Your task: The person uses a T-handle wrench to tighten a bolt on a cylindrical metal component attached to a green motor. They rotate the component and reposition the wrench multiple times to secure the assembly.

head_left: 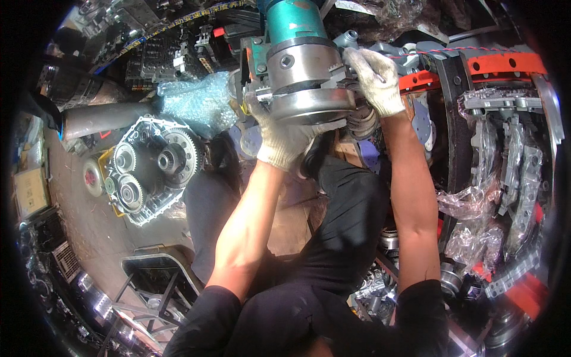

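Polished round steel disc (312, 106) sits at lower end of silver cylindrical steel chuck (302, 66), under teal-painted cylindrical housing (294, 22). Left hand (282, 138), white knit glove: thumb up disc's left edge, fingers cupped beneath, grasping it. Right hand (377, 82), gloved alike: fingers curled at chuck's right edge; cannot tell whether gripping.
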Available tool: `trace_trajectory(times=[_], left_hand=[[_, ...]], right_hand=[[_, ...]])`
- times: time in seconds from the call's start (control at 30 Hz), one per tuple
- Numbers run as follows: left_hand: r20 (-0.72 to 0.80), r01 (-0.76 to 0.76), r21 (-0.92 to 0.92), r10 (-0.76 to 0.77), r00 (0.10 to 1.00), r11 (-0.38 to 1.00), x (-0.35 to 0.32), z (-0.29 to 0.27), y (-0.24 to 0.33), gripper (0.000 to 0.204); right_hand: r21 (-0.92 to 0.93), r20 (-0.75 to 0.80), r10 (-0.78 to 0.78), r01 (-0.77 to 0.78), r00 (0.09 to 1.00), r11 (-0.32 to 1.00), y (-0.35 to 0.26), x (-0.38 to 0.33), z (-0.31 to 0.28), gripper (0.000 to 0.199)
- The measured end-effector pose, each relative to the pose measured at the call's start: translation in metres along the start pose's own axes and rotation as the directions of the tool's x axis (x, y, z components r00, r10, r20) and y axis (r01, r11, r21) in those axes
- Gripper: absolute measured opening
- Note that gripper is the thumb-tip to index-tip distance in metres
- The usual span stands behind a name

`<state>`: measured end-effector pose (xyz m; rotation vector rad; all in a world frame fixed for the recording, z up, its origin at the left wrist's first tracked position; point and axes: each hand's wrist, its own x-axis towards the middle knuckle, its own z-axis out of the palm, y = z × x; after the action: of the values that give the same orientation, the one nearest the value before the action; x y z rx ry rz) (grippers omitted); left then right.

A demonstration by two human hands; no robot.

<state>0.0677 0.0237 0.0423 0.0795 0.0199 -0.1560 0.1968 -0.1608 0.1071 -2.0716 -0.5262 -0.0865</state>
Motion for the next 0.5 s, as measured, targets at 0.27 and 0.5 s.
trace_trajectory(times=[0.27,0.5], left_hand=[[-0.083,0.026,0.21,-0.009,0.996,0.977,-0.006,0.019,0.006,0.144],[0.271,0.225,-0.529,-0.089,0.959,0.818,-0.005,0.009,0.01,0.133]], right_hand=[[-0.035,0.044,0.071,-0.069,0.997,0.997,-0.003,-0.002,-0.002,0.026],[-0.051,0.049,0.052,-0.049,0.997,0.997,0.0,-0.002,-0.002,0.026]])
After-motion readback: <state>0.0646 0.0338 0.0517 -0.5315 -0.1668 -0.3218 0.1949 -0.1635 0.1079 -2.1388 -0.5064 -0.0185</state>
